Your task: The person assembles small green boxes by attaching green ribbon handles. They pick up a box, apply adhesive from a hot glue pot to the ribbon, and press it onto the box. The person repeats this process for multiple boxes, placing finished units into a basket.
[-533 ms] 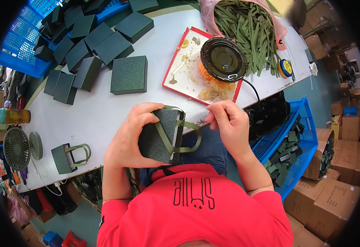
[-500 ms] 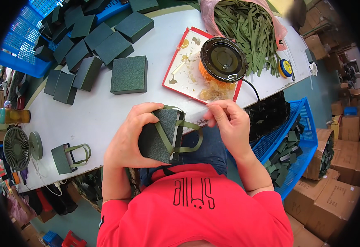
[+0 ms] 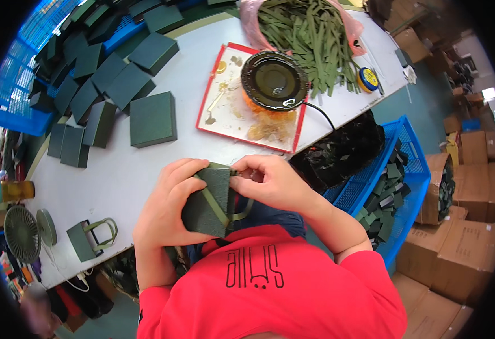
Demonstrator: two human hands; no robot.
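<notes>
My left hand [image 3: 162, 206] is wrapped round a dark green box [image 3: 218, 189] held at the table's near edge, above my lap. A flat olive ribbon [image 3: 215, 208] crosses the box's face at a slant, and a loop of it sticks out on the right side. My right hand [image 3: 270, 179] is closed in a pinch against the box's upper right edge. Its fingertips touch the box there, and what they pinch is hidden. Another small green box [image 3: 80, 242] with a ribbon handle rests on the table at the left.
Ahead, a black glue pot [image 3: 274, 82] stands on a red-rimmed tray [image 3: 213, 96]. Behind it is a pink bag [image 3: 251, 22] of olive ribbons. Several green boxes [image 3: 153, 120] lie at the far left, beyond a fan [image 3: 22, 233]. On the right is a blue crate [image 3: 408, 209].
My right hand has moved left and down from beside the box onto its right edge. The view has shifted, so the table things sit further left.
</notes>
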